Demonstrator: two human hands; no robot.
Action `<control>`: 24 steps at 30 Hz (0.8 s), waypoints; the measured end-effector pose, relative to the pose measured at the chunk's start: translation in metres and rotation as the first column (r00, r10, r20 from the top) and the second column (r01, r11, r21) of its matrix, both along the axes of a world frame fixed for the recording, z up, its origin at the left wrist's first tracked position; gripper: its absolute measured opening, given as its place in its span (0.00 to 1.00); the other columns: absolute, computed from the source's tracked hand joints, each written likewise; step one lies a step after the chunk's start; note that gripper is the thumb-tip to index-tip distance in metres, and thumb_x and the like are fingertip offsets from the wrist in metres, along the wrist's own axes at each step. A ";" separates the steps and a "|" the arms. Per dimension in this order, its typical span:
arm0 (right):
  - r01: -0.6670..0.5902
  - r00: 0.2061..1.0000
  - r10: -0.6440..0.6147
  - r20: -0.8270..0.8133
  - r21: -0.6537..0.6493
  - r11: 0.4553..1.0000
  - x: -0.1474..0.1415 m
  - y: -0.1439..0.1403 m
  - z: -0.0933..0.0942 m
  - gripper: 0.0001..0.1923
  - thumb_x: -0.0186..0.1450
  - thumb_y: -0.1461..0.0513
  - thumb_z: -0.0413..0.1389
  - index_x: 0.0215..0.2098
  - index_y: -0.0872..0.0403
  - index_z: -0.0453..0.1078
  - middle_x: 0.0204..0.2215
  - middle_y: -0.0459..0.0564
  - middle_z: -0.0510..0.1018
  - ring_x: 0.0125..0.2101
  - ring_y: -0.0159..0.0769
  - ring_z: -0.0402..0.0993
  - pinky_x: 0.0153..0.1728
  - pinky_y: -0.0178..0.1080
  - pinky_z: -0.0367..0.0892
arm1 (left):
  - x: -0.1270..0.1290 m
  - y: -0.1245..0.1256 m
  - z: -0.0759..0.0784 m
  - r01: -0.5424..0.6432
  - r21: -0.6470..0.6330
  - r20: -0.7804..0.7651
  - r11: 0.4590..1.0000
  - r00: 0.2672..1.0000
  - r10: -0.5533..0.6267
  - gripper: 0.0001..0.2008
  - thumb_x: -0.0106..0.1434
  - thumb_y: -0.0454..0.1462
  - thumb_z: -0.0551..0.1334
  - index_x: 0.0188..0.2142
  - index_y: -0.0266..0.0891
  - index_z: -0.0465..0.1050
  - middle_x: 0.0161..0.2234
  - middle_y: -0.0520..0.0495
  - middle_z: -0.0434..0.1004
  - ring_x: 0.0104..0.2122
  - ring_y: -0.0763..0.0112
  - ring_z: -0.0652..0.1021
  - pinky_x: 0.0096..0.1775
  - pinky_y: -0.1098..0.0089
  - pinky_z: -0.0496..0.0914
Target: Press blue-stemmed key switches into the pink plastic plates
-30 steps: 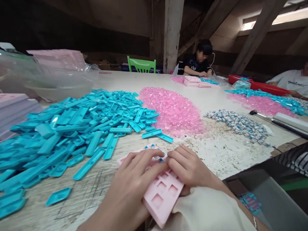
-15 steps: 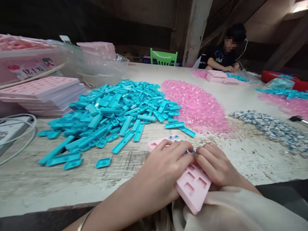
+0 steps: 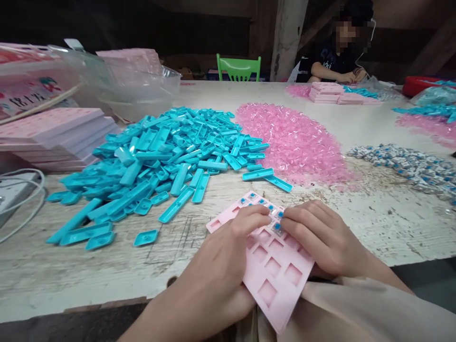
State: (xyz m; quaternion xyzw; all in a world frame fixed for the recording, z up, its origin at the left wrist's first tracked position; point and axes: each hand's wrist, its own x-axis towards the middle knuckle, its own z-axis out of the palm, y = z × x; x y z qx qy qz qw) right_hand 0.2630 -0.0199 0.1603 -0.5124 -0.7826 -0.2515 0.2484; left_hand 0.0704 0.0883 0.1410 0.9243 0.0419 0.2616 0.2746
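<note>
A pink foam tray (image 3: 276, 245) with square slots lies tilted between my hands, its near corner over my lap. Small clear-and-white switch-like pieces with blue centres (image 3: 270, 207) fill several slots near its far end; the slots nearer me are bare. My left hand (image 3: 231, 251) grips the tray's left side, with its fingers bent over the top beside the blue-centred pieces. From the right, my right hand (image 3: 320, 232) curls over the other side, fingertips touching a blue-centred piece. Both thumbs are largely hidden.
Ahead lie piles of turquoise plastic caps (image 3: 171, 152), clear pink pieces (image 3: 288, 142) and blue-centred switch-like pieces (image 3: 409, 164). Stacked pink foam trays (image 3: 60, 137), a clear tub (image 3: 142, 95) and a white cable (image 3: 39, 209) are at left. Another person (image 3: 338, 61) sits across the table (image 3: 213, 95).
My hands have moved apart at the fingertips, uncovering more of the tray's slots and blue-centred pieces. The tray's face now shows more fully. The camera view has shifted slightly.
</note>
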 end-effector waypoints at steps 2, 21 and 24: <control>-0.018 1.000 0.018 0.014 -0.039 0.999 -0.001 0.001 0.001 0.15 0.71 0.70 0.44 0.33 0.59 0.70 0.31 0.57 0.79 0.31 0.39 0.70 0.32 0.40 0.65 | -0.001 -0.002 -0.002 -0.032 0.021 -0.032 0.999 0.999 0.032 0.37 0.58 0.29 0.61 0.64 0.41 0.47 0.61 0.42 0.66 0.61 0.68 0.68 0.61 0.68 0.64; -0.129 0.988 0.129 0.084 -0.003 0.992 -0.017 0.013 0.008 0.21 0.70 0.72 0.42 0.22 0.54 0.65 0.20 0.48 0.69 0.24 0.36 0.57 0.27 0.40 0.53 | -0.009 0.013 -0.001 -0.019 0.358 -0.154 0.934 0.985 0.079 0.25 0.67 0.33 0.52 0.63 0.38 0.56 0.64 0.46 0.65 0.61 0.70 0.68 0.61 0.70 0.64; -0.131 0.989 0.131 0.072 -0.005 0.991 -0.017 0.015 0.009 0.21 0.70 0.72 0.43 0.22 0.55 0.66 0.19 0.48 0.67 0.23 0.37 0.56 0.26 0.40 0.52 | -0.011 0.017 -0.001 -0.012 0.318 -0.160 0.948 0.985 0.066 0.27 0.66 0.34 0.54 0.64 0.41 0.55 0.65 0.47 0.63 0.61 0.64 0.69 0.62 0.67 0.64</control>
